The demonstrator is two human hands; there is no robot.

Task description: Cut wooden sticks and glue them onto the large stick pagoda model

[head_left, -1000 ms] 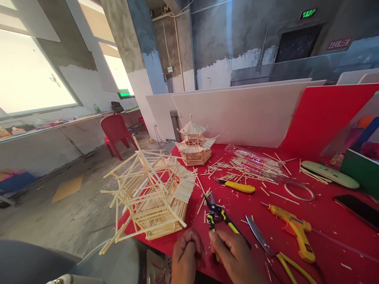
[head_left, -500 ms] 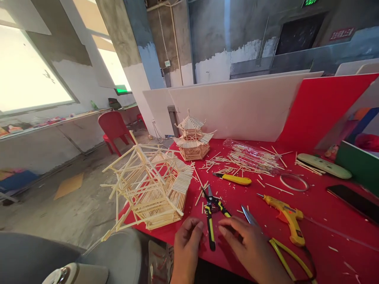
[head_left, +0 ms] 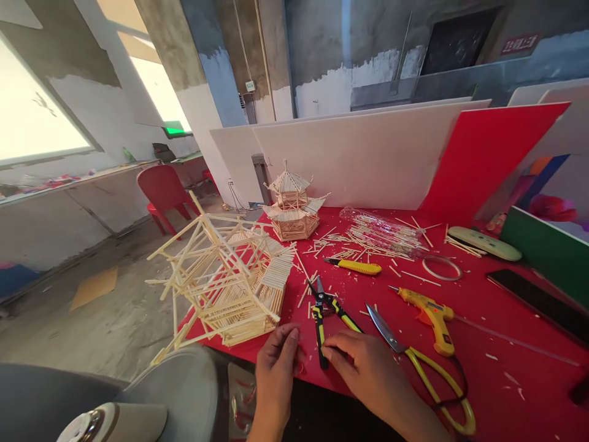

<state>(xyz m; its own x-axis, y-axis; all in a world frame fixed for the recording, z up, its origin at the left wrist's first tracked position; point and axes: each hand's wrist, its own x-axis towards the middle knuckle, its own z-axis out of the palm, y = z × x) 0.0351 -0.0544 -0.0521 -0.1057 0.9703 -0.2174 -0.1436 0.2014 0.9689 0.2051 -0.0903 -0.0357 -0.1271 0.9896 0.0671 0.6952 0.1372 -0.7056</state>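
Note:
A large stick framework (head_left: 230,276) stands at the left edge of the red table (head_left: 368,380). My left hand (head_left: 277,368) is just in front of it, thumb and fingertips pressed together; whatever they may hold is too small to make out. My right hand (head_left: 368,371) is beside the black-and-yellow pliers (head_left: 320,331), its thumb and forefinger pinched near a handle, and contents of the pinch cannot be made out. To its right lie scissors with yellow handles (head_left: 414,362). A small stick pagoda (head_left: 292,202) stands further back.
Behind the hands lie a yellow cutter (head_left: 356,266), a glue gun (head_left: 427,313), loose sticks (head_left: 381,236) and a tape ring (head_left: 442,268). A phone (head_left: 534,301) is at the right. A grey stool (head_left: 193,393) with a white cup (head_left: 119,423) stands lower left.
The view has shifted a little, showing more of the scissors. My right hand has come closer to the pliers' handle, and its thumb and forefinger have drawn together.

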